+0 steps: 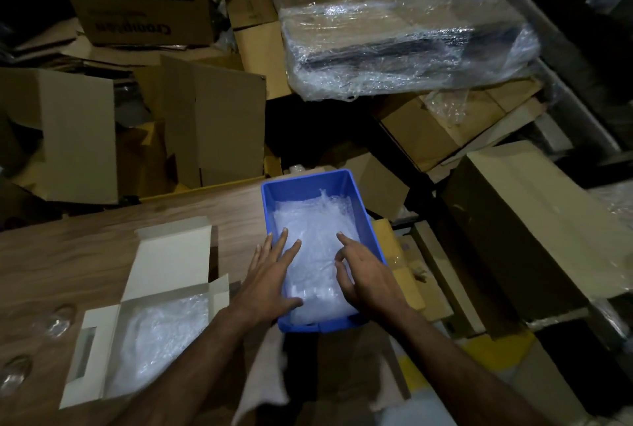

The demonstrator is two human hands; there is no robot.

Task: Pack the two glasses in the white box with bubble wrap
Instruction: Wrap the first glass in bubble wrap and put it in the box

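A blue plastic bin (270, 199) at the table's right edge holds a pile of bubble wrap (313, 227). My left hand (270, 275) lies flat on the wrap at the bin's left side, fingers straight and spread. My right hand (363, 275) reaches in from the right, index finger extended, other fingers loosely bent on the wrap. The white box (102, 340) lies open at the lower left, its lid (171, 254) folded back, with bubble wrap (161, 340) lining it. Two clear glasses (58, 319) (15, 371) lie on the table left of the box.
The wooden table (85, 254) ends just right of the bin. Beyond and to the right are stacked cardboard boxes (219, 124) and a large bundle wrapped in plastic film (404, 42). A grey cloth (263, 381) hangs at the table's front edge.
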